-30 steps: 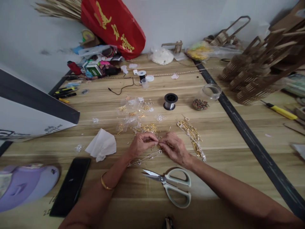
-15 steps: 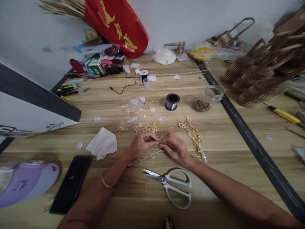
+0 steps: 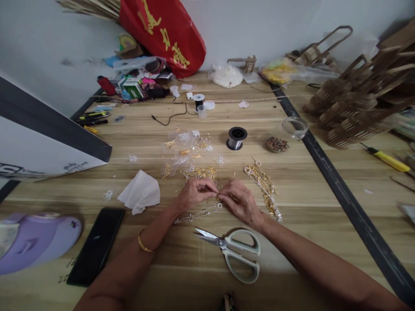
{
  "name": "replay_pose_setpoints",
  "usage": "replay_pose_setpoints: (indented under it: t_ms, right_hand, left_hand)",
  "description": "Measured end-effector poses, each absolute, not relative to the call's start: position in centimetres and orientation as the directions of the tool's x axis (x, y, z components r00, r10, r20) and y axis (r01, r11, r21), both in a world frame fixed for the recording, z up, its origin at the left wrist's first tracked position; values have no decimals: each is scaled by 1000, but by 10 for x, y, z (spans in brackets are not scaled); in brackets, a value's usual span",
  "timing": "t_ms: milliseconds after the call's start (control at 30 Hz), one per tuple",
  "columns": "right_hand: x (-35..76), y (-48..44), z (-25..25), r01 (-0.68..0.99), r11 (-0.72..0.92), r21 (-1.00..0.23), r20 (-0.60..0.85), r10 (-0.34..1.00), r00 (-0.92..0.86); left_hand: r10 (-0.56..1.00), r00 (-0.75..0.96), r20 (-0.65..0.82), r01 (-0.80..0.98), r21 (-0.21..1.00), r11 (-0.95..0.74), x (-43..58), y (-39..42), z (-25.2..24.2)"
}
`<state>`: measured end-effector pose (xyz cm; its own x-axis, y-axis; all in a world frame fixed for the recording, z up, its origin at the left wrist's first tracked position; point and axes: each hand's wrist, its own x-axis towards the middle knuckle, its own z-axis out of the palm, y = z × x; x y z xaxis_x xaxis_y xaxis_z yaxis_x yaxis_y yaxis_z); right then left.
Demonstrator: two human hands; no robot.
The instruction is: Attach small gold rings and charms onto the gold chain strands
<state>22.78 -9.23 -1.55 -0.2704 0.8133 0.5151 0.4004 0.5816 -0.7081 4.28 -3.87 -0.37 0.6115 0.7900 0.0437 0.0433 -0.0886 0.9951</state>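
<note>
My left hand and my right hand meet fingertip to fingertip at the middle of the table. Both are closed in a pinch; whatever lies between the fingertips is too small to make out. Just beyond them spreads a pile of gold and silver beads and findings. Below the fingers lies a silver chain with a ring at its end. Right of my right hand is a bundle of gold and silver chains. Scissors with pale handles lie partly open, nearer to me.
A wire spool and a clear jar of beads stand behind. At left are a white tissue, a black phone and a purple object. Brown woven baskets crowd the right; a yellow-handled tool lies near them.
The view has shifted slightly, so the background sits a little further right. My hands keep the same pinch at almost the same spot.
</note>
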Motion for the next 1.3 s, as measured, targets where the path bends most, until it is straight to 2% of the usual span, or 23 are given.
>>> replay_pose_setpoints:
  t_ms: [400, 733, 1300]
  right_hand:
    - [228, -94, -27, 365, 543, -756, 483, 840, -248]
    - [228, -93, -22, 341, 574, -744, 503, 818, -279]
    - [228, -93, -19, 432, 546, -718, 481, 837, -260]
  left_hand:
    - [785, 613, -89, 97, 995, 36, 41, -37, 1]
    - [790, 613, -24, 49, 999, -8, 39, -34, -7]
    - [790, 614, 6, 43, 998, -42, 38, -34, -12]
